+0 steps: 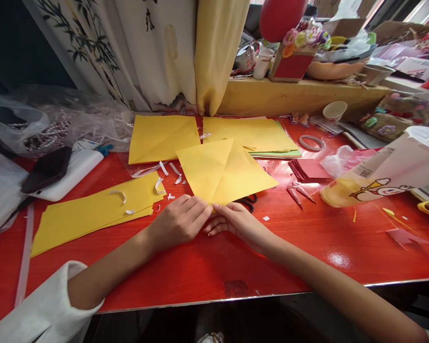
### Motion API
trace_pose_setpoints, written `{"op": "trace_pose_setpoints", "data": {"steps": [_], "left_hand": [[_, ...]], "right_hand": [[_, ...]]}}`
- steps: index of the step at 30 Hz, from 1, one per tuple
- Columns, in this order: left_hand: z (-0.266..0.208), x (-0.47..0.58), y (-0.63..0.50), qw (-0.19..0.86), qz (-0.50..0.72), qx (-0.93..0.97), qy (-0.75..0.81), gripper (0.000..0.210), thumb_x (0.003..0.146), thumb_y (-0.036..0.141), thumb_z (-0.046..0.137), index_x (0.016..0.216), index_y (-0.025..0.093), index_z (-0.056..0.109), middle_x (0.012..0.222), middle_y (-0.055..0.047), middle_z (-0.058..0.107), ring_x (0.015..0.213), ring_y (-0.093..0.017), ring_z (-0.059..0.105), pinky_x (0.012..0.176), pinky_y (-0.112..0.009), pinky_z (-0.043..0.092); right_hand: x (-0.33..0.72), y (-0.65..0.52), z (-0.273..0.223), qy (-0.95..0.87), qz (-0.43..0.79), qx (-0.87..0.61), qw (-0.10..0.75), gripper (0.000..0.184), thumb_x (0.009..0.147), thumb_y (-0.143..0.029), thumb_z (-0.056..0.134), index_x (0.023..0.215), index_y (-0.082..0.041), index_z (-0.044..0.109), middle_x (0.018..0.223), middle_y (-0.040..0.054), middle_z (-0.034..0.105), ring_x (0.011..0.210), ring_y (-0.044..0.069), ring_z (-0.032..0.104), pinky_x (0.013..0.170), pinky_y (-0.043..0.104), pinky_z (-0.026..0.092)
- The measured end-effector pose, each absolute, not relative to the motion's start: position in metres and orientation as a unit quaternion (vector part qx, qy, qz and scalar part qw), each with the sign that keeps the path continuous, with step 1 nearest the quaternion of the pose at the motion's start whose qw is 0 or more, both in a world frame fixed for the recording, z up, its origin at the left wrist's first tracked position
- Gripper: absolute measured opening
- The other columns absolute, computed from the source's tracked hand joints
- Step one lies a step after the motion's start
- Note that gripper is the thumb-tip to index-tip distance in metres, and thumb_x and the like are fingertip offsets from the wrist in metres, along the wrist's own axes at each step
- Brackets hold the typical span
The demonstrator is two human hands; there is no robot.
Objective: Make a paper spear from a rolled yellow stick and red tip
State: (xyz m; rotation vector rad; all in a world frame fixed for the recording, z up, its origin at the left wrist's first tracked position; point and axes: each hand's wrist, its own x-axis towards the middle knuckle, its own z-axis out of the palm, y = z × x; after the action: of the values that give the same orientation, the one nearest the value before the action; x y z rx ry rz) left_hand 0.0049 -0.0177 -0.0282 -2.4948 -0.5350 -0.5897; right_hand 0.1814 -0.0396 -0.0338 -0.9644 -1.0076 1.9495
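Observation:
A yellow square sheet of paper (226,169) with crossing crease lines is held by its near corner, its far end reaching over the stacks behind. My left hand (186,216) closes on that corner from the left, fingers together. From the right, my right hand (234,221) pinches the same corner between thumb and fingers. Dark scissor handles (248,202) show partly from under the sheet. Behind it lie a yellow paper stack (160,138) on the left and another yellow stack (250,133) with green sheets beneath on the right.
Yellow paper strips (96,209) and white scraps lie left on the red table (157,281). A phone (47,169) rests on a white box. Red paper pieces (309,170), a roll of tape (311,142) and a tilted drink cup (379,166) occupy the right.

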Motion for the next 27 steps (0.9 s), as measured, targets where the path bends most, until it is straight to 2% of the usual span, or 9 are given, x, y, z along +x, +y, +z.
{"op": "trace_pose_setpoints", "data": {"steps": [5, 10, 14, 19, 24, 27], "left_hand": [[-0.0314, 0.006, -0.0177, 0.205, -0.212, -0.927, -0.23, 0.011, 0.083, 0.015, 0.047, 0.088, 0.012, 0.056, 0.078, -0.005, 0.061, 0.076, -0.017, 0.054, 0.065, -0.029, 0.044], [-0.0351, 0.0063, -0.0175, 0.135, -0.214, -0.931, -0.262, 0.013, 0.085, 0.016, 0.043, 0.087, 0.013, 0.056, 0.077, -0.005, 0.058, 0.077, -0.015, 0.052, 0.068, -0.028, 0.043], [-0.035, 0.0066, -0.0186, 0.14, -0.22, -0.928, -0.266, 0.013, 0.084, 0.015, 0.043, 0.083, 0.013, 0.055, 0.074, -0.004, 0.055, 0.074, -0.016, 0.051, 0.065, -0.028, 0.042], [-0.0349, 0.0067, -0.0185, 0.17, -0.227, -0.925, -0.251, 0.009, 0.083, 0.013, 0.046, 0.082, 0.012, 0.055, 0.072, -0.004, 0.055, 0.072, -0.016, 0.05, 0.064, -0.028, 0.041], [-0.0362, 0.007, -0.018, 0.176, -0.23, -0.922, -0.256, 0.01, 0.083, 0.014, 0.045, 0.083, 0.012, 0.055, 0.073, -0.005, 0.057, 0.073, -0.016, 0.051, 0.064, -0.028, 0.042], [-0.0363, 0.0074, -0.0178, 0.187, -0.238, -0.918, -0.255, 0.01, 0.083, 0.015, 0.046, 0.084, 0.012, 0.056, 0.072, -0.006, 0.058, 0.073, -0.016, 0.053, 0.064, -0.028, 0.042]], "right_hand": [[0.1783, -0.0401, -0.0349, -0.407, 0.735, -0.402, 0.364, 0.023, 0.083, -0.032, 0.051, 0.079, -0.011, 0.06, 0.069, 0.0058, 0.065, 0.063, 0.015, 0.064, 0.061, 0.027, 0.053], [0.1776, -0.0399, -0.0367, -0.408, 0.737, -0.399, 0.363, 0.026, 0.082, -0.034, 0.052, 0.083, -0.011, 0.062, 0.078, 0.0078, 0.066, 0.064, 0.014, 0.064, 0.062, 0.028, 0.053], [0.1795, -0.0402, -0.0363, -0.404, 0.746, -0.385, 0.364, 0.029, 0.084, -0.035, 0.05, 0.086, -0.01, 0.063, 0.084, 0.0106, 0.067, 0.065, 0.014, 0.065, 0.063, 0.027, 0.053], [0.1799, -0.0396, -0.0365, -0.402, 0.756, -0.376, 0.354, 0.032, 0.085, -0.036, 0.047, 0.089, -0.008, 0.062, 0.075, 0.0106, 0.067, 0.064, 0.015, 0.065, 0.06, 0.025, 0.053], [0.1803, -0.0387, -0.0375, -0.405, 0.757, -0.369, 0.355, 0.033, 0.085, -0.037, 0.047, 0.089, -0.008, 0.062, 0.089, 0.0136, 0.066, 0.065, 0.014, 0.065, 0.06, 0.025, 0.053], [0.181, -0.0384, -0.0371, -0.407, 0.757, -0.37, 0.351, 0.033, 0.085, -0.037, 0.047, 0.089, -0.008, 0.063, 0.089, 0.0141, 0.066, 0.065, 0.014, 0.065, 0.061, 0.025, 0.053]]}}
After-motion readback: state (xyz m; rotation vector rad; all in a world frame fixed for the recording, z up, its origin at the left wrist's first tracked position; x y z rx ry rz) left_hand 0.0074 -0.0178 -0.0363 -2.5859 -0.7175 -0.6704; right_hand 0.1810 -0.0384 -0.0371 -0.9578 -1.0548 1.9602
